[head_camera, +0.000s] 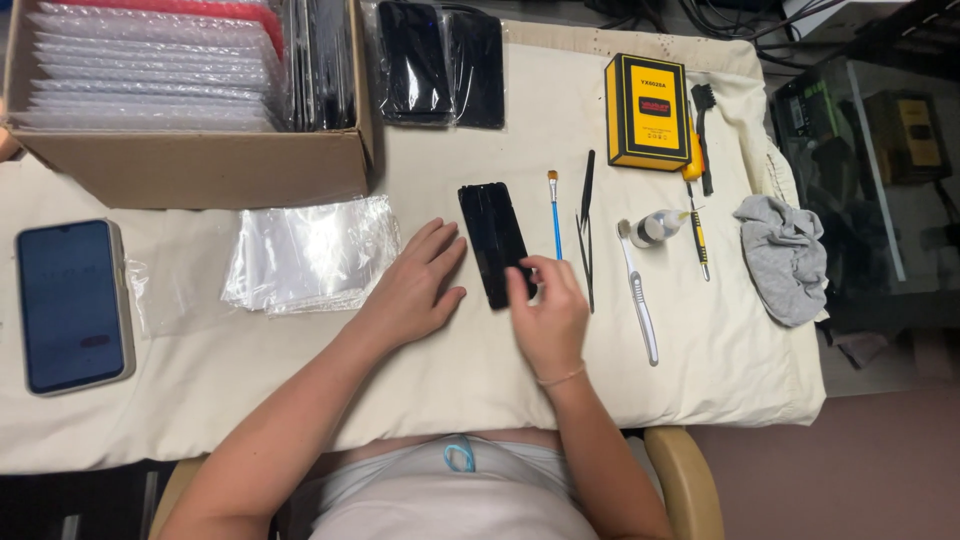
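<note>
We are looking at a black phone screen (493, 243) lying flat on the cream cloth (450, 360) near the middle of the table, its long side running away from us and tilted slightly. Our right hand (548, 315) is pinching the screen's lower right edge, thumb on top of the glass and fingertips curled at the side. Our left hand (415, 285) is resting flat on the cloth just beside the screen's left edge, fingers spread and holding nothing; whether the fingertips are touching the glass we cannot tell.

Just to the right of the screen a small blue-handled brush (555, 214) is lying, then black tweezers (587, 230), a white toothbrush (638, 293), a small clear bottle (655, 227) and a yellow-handled screwdriver (697, 225). Beyond them a yellow and black box (646, 112) is sitting with a black brush (704, 135) next to it, and a grey rag (787, 257) is lying crumpled at the cloth's right edge.

To the left of our left hand a pile of clear plastic bags (310, 252) is sitting, with a cardboard box (190, 165) of bubble-wrapped parts behind it. A phone (72, 305) with a dark blue display is lying at the far left. Two wrapped black screens (440, 65) are resting near the top.
</note>
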